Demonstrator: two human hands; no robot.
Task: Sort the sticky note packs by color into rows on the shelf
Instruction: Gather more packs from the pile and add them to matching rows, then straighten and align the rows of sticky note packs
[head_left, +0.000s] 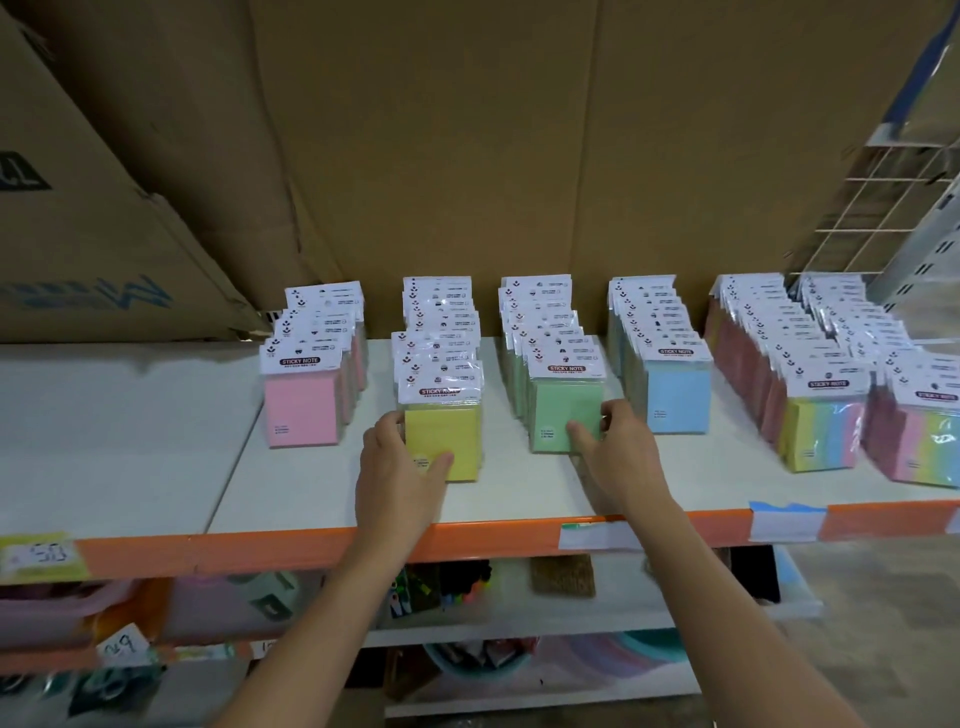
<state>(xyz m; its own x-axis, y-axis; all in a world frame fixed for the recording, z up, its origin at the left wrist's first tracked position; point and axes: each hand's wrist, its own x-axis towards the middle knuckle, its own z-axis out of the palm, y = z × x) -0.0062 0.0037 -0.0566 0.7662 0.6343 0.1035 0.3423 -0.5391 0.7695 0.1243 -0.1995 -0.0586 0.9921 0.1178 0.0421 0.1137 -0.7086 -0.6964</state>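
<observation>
Pink packs (301, 410) stand leftmost on the white shelf (130, 441), then your left hand (397, 462) grips the front yellow pack (452, 436), your right hand (618, 452) grips the front green pack (563, 405), with the blue row (678, 395) and rainbow rows (826, 436) beyond.

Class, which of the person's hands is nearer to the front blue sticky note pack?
Right. The right hand grips the front green pack, in the row just left of the blue pack. The left hand holds the front yellow pack, one row farther left.
</observation>
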